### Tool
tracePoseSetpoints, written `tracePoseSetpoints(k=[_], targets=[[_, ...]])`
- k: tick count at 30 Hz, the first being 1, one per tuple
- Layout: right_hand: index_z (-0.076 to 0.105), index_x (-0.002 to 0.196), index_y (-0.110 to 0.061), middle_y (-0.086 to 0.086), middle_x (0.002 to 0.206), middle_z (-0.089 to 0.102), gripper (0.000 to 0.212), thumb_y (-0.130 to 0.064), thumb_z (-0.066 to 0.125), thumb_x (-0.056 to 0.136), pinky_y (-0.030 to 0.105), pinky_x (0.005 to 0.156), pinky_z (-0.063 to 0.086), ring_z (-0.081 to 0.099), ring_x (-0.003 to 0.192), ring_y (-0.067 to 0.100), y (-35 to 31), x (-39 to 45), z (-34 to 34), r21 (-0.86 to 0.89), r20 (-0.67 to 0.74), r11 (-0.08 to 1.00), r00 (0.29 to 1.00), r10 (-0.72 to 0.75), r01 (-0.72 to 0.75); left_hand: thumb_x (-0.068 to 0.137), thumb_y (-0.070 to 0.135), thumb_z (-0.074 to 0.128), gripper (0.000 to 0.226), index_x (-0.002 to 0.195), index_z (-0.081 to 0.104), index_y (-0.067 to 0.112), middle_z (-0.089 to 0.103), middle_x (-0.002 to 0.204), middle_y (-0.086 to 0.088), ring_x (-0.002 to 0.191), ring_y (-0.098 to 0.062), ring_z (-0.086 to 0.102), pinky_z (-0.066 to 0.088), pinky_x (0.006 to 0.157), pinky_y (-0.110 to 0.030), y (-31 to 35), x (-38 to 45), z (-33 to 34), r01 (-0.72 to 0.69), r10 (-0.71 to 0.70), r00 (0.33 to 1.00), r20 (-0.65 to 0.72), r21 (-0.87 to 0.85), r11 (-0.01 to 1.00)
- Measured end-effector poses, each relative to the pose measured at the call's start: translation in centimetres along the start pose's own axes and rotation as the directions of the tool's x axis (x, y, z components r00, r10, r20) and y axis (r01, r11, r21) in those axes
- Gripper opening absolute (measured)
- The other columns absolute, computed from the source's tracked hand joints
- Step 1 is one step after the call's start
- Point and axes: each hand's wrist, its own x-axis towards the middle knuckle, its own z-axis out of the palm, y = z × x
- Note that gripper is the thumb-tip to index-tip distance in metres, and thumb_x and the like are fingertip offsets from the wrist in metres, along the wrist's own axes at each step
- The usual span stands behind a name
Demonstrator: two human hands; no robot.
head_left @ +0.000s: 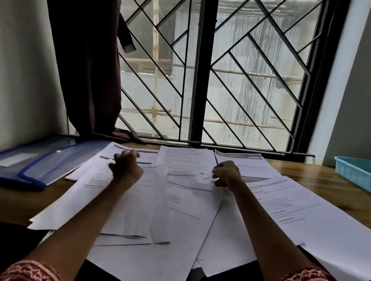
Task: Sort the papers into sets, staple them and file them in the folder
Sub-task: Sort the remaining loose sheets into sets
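Observation:
Several white printed papers (183,212) lie fanned and overlapping across the wooden table (331,186), some hanging over its near edge. My left hand (127,165) sits on the left part of the spread, its fingers curled over the top edge of a sheet. My right hand (226,174) is at the middle right with fingers curled, pinching the edge of a sheet near the far papers. A blue translucent folder (20,161) lies flat at the table's left, partly under the papers. No stapler is in view.
A light blue plastic tray (369,176) stands at the far right of the table. A barred window (204,71) and a dark curtain (84,53) rise right behind the table. White walls close in on both sides.

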Motion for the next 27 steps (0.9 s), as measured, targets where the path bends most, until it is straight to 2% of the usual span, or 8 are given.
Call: tracePoseSetpoints(k=[4, 8, 10, 15, 19, 22, 24, 27], targets=[[0.052, 0.123, -0.008, 0.009, 0.097, 0.052, 0.036, -0.01, 0.059, 0.088, 0.025, 0.05, 0.046, 0.052, 0.079, 0.021, 0.0, 0.0, 0.8, 0.032, 0.089, 0.995, 0.992, -0.093, 0.09, 0.09, 0.03, 0.055, 0.033, 0.121, 0.055, 0.019, 0.053, 0.132, -0.004, 0.127, -0.027, 0.038, 0.034, 0.098, -0.04, 2.9, -0.1, 1.9, -0.207, 0.219, 0.966, 0.138, -0.097, 0.974], [0.045, 0.13, -0.009, 0.0, 0.075, 0.048, 0.042, -0.007, 0.057, 0.09, 0.018, 0.041, 0.033, 0.043, 0.058, 0.009, 0.0, 0.2, 1.7, -0.035, 0.184, 0.994, 0.978, -0.099, 0.107, 0.086, 0.041, 0.058, 0.035, 0.116, 0.058, 0.023, 0.055, 0.128, -0.003, 0.125, -0.025, 0.041, 0.033, 0.096, -0.039, 3.9, -1.1, 3.8, -0.26, 0.277, 0.939, 0.204, -0.107, 0.96], [0.044, 0.131, -0.007, 0.002, 0.071, 0.048, 0.042, -0.005, 0.055, 0.09, 0.016, 0.034, 0.03, 0.042, 0.054, 0.009, -0.1, 0.5, 1.7, 0.01, 0.227, 0.997, 0.971, -0.078, 0.078, 0.085, 0.041, 0.058, 0.031, 0.111, 0.061, 0.024, 0.057, 0.123, -0.004, 0.123, -0.024, 0.043, 0.033, 0.097, -0.038, 3.9, -1.8, 4.5, -0.259, 0.274, 0.939, 0.207, -0.098, 0.961], [0.052, 0.123, 0.004, 0.003, 0.075, 0.06, 0.037, -0.015, 0.058, 0.092, 0.016, 0.04, 0.033, 0.056, 0.054, 0.009, -0.3, 0.3, 1.3, 0.197, 0.309, 0.98, 0.946, -0.103, 0.042, 0.085, 0.039, 0.059, 0.027, 0.102, 0.066, 0.019, 0.062, 0.116, -0.005, 0.118, -0.023, 0.048, 0.037, 0.094, -0.036, 3.7, -2.0, 5.2, -0.299, 0.315, 0.938, 0.144, -0.126, 0.946], [0.062, 0.108, 0.008, 0.004, 0.07, 0.058, 0.029, -0.009, 0.067, 0.085, 0.01, 0.043, 0.044, 0.054, 0.057, 0.007, -0.2, -0.1, 0.5, 0.085, 0.375, 0.994, 0.922, -0.099, 0.072, 0.084, 0.039, 0.06, 0.028, 0.103, 0.065, 0.019, 0.062, 0.116, -0.005, 0.118, -0.023, 0.048, 0.037, 0.093, -0.036, 3.7, -1.8, 5.3, -0.301, 0.316, 0.938, 0.144, -0.12, 0.946], [0.067, 0.082, -0.001, 0.001, 0.055, 0.058, 0.006, 0.001, 0.071, 0.078, 0.011, 0.04, 0.04, 0.052, 0.042, 0.004, -0.6, -0.1, 1.0, 0.098, 0.264, 0.99, 0.957, -0.124, 0.102, 0.083, 0.037, 0.062, 0.026, 0.102, 0.066, 0.02, 0.063, 0.114, -0.004, 0.115, -0.023, 0.052, 0.042, 0.093, -0.036, 3.6, -1.8, 5.0, -0.254, 0.283, 0.953, 0.109, -0.222, 0.941], [0.064, 0.069, -0.012, 0.0, 0.048, 0.057, 0.018, 0.003, 0.071, 0.076, 0.013, 0.04, 0.041, 0.051, 0.04, 0.006, -1.2, 0.0, 1.3, 0.17, 0.151, 0.975, 0.973, -0.173, 0.147, 0.082, 0.036, 0.064, 0.023, 0.101, 0.067, 0.022, 0.064, 0.113, -0.004, 0.113, -0.022, 0.055, 0.045, 0.093, -0.037, 3.4, -1.5, 4.5, -0.197, 0.222, 0.974, 0.038, -0.328, 0.924], [0.065, 0.063, -0.018, 0.0, 0.05, 0.056, 0.024, 0.002, 0.069, 0.076, 0.016, 0.041, 0.04, 0.047, 0.048, 0.012, -2.7, -0.1, 0.7, 0.161, 0.056, 0.956, 0.965, -0.257, 0.246, 0.08, 0.036, 0.066, 0.026, 0.103, 0.068, 0.023, 0.062, 0.116, -0.002, 0.118, -0.022, 0.051, 0.041, 0.093, -0.037, 3.1, -1.2, 3.5, -0.198, 0.199, 0.98, -0.031, -0.314, 0.928]])
